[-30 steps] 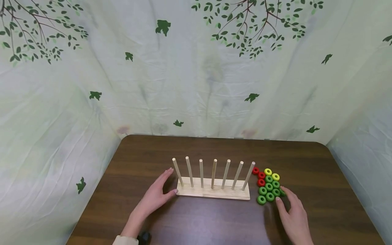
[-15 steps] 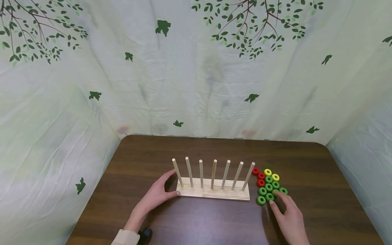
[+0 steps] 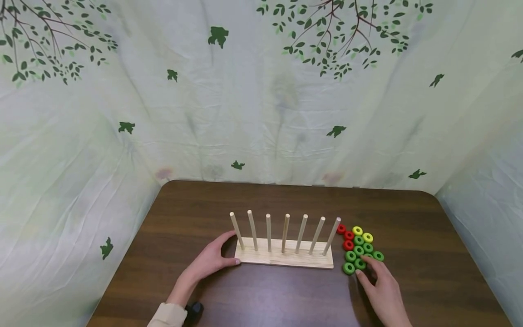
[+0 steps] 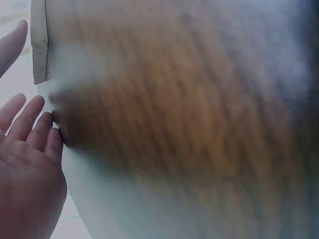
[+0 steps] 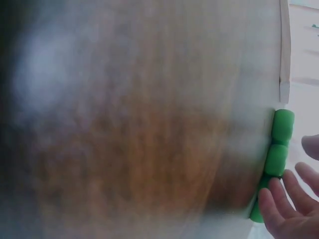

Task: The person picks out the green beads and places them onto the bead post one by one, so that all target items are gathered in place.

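A pale wooden peg stand (image 3: pixel 282 258) lies lengthwise across the table, its several upright pegs bare. My left hand (image 3: pixel 210 260) holds its left end, thumb at the front corner and index finger at the back corner. To the stand's right lies a cluster of small rings: three red rings (image 3: pixel 348 245), two yellow rings (image 3: pixel 357 230) and several green rings (image 3: pixel 350 256). Over the near green ones hovers my right hand (image 3: pixel 383 282), thumb and index finger apart beside the nearest rings. In the right wrist view its fingers (image 5: pixel 294 196) reach out loosely beside green rings (image 5: pixel 283 125).
The brown wooden table (image 3: pixel 278 290) has rounded far corners. A pale cloth with leaf prints (image 3: pixel 261 104) hangs behind and at both sides. A black device (image 3: pixel 195 309) sits at the left wrist by the light sleeve (image 3: pixel 167 315).
My right hand has moved left across the green rings, uncovering one at the cluster's right edge. My left hand has slid slightly right, closing onto the stand's end.
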`<state>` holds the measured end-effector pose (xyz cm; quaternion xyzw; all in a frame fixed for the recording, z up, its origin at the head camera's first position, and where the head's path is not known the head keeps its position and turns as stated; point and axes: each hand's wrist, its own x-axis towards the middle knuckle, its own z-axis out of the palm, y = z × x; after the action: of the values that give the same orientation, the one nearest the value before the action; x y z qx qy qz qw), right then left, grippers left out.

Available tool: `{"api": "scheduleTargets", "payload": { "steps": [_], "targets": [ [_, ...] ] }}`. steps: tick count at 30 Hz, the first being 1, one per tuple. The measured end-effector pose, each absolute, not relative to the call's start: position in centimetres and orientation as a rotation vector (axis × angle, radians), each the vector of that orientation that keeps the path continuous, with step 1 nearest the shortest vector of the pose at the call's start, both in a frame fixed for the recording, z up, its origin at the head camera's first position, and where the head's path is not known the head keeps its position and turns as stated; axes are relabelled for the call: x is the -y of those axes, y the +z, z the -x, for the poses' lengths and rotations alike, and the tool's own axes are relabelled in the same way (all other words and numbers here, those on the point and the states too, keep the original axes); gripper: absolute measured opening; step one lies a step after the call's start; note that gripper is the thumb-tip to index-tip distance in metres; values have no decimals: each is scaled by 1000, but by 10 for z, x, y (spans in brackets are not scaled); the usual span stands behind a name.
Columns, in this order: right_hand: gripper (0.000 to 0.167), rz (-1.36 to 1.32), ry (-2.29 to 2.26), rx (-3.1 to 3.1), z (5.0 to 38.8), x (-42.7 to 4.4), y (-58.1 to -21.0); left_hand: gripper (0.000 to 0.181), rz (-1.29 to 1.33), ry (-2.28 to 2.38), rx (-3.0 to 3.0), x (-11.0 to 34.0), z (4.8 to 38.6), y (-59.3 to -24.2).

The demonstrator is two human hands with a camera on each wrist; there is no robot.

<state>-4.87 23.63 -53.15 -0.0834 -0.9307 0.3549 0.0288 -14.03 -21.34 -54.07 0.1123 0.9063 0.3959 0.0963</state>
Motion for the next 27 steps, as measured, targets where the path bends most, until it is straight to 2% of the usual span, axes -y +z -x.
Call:
{"api": "scheduleTargets", "payload": {
  "steps": [16, 27],
  "targets": [
    [37, 121, 967, 2828, 53, -238, -535, 70, -424, 1161, -2695, 211, 138, -542],
    [34, 73, 943, 2863, 57, -241, -535, 69, -423, 1164, -2700, 211, 139, -542]
  ]
}}
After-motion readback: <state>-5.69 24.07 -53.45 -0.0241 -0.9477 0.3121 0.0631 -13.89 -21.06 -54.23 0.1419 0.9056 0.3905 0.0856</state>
